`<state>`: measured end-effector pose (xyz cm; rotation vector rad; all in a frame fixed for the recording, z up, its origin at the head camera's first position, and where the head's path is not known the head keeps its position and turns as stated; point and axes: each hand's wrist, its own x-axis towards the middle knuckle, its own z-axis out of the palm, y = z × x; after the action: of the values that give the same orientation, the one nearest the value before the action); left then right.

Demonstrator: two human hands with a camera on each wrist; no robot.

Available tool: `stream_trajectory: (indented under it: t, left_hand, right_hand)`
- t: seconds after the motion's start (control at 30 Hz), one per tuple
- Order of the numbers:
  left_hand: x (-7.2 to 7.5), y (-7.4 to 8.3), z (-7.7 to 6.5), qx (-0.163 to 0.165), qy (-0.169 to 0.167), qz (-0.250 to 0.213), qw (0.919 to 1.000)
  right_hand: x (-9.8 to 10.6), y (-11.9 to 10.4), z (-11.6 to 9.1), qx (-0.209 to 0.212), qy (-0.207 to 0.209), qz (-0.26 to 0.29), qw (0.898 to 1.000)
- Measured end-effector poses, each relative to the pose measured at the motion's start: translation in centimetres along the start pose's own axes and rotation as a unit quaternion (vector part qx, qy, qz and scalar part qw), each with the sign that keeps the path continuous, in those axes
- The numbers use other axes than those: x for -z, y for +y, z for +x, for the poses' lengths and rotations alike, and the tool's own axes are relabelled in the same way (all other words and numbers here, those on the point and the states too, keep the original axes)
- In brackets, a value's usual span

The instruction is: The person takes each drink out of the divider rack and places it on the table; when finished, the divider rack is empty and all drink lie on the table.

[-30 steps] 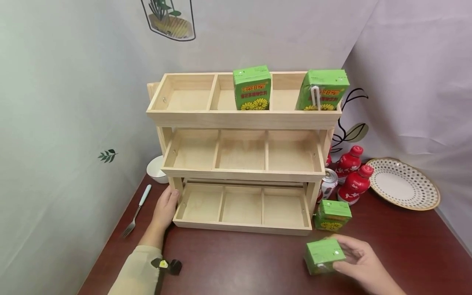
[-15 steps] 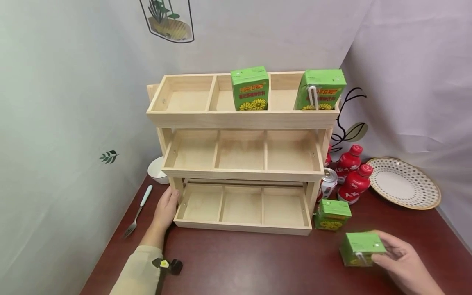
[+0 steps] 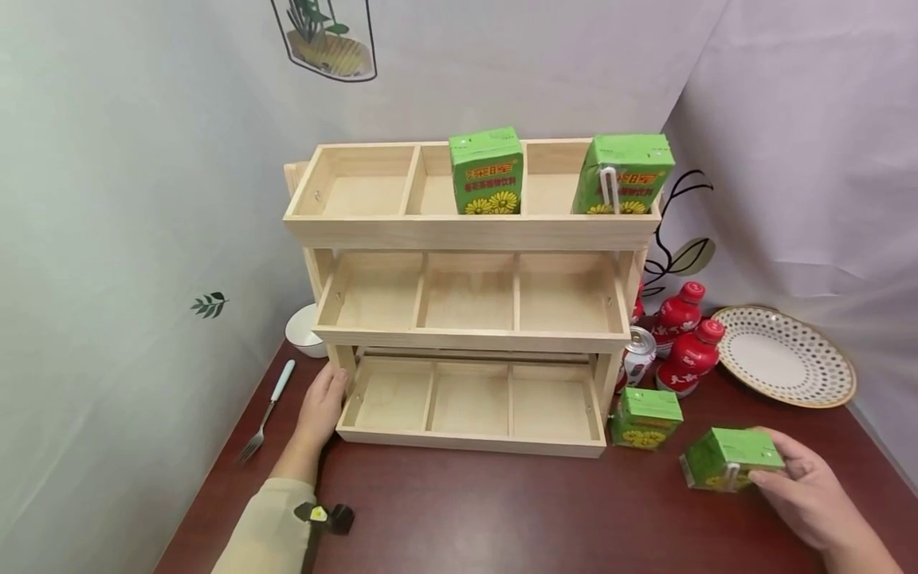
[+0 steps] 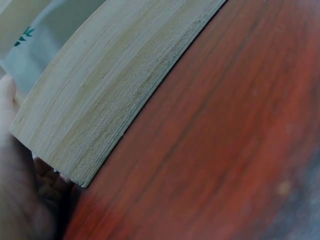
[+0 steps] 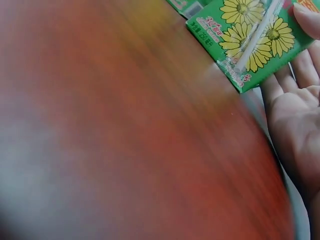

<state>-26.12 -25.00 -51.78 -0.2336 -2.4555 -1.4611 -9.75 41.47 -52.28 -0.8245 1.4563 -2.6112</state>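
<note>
A three-tier wooden rack [image 3: 471, 342] stands on the table, each tier split into three compartments. My left hand [image 3: 322, 406] grips its lower left side; the left wrist view shows the thumb and curled fingers around the wooden board [image 4: 110, 85]. Right of the rack, my right hand [image 3: 806, 482] holds a green drink carton [image 3: 731, 460] with yellow flowers and a straw on its face, tilted just above the table. The right wrist view shows the thumb on the carton [image 5: 250, 40]. Another green carton [image 3: 647, 418] stands beside the rack's right foot.
Two green cartons [image 3: 488, 171] [image 3: 627, 175] stand in the top tier's middle and right compartments. Red bottles [image 3: 690, 359] and a can [image 3: 638, 355] stand right of the rack, before a dotted plate [image 3: 782, 359]. At left are a fork [image 3: 267, 410] and white bowl [image 3: 306, 331].
My right hand has carried the drink carton to the right and slightly away from me, and the carton has tilted. My left hand stays on the rack.
</note>
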Motion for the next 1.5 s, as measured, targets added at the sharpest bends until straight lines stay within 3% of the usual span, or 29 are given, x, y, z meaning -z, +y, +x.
stream_trajectory:
  t: [0.07, 0.3, 0.4, 1.23, 1.5]
  left_hand:
    - [0.0, 0.3, 0.0, -0.002, -0.005, -0.004, 1.0000]
    - [0.5, 3.7, -0.6, -0.020, -0.013, -0.003, 0.9997]
    - [0.6, 4.2, -0.8, -0.011, -0.012, 0.001, 0.9999]
    - [0.6, 4.2, -1.3, 0.012, -0.014, -0.006, 0.9998]
    - [0.5, 4.3, -1.1, 0.008, -0.011, -0.006, 0.9999]
  right_hand:
    - [0.4, 0.0, 0.2, 0.007, -0.012, 0.016, 1.000]
    - [1.0, 0.0, 0.6, -0.026, 0.038, -0.029, 0.999]
    - [1.2, 0.1, 0.8, -0.025, 0.040, -0.036, 0.998]
    - [1.5, 0.9, 3.1, -0.011, 0.058, -0.066, 0.996]
    - [1.2, 1.0, 3.1, -0.010, 0.086, -0.114, 0.990]
